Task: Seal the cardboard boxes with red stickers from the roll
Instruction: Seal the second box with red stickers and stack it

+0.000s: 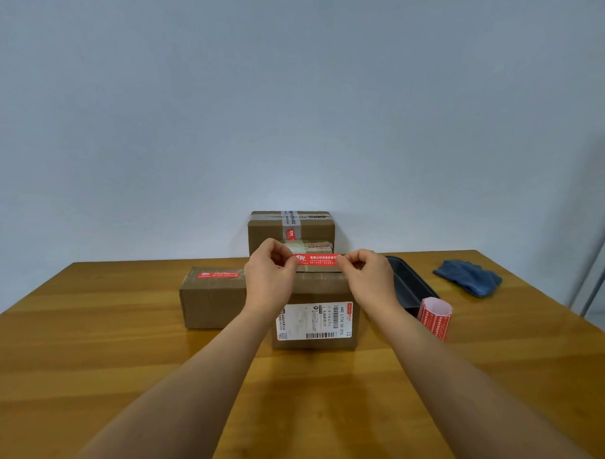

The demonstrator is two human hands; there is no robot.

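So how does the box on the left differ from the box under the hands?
The left box already has a red sticker flat on its top; the front box has none yet, since both hands hold its sticker above it. The front box carries a white shipping label; the left box's front is bare. Both are brown cardboard.

Bystanders on the wooden table (84, 342)

A crumpled blue cloth (469, 277) lay near the far right corner, well apart from a dark, shallow tray (409, 284). A pale, bare wall (298, 109) stood behind.
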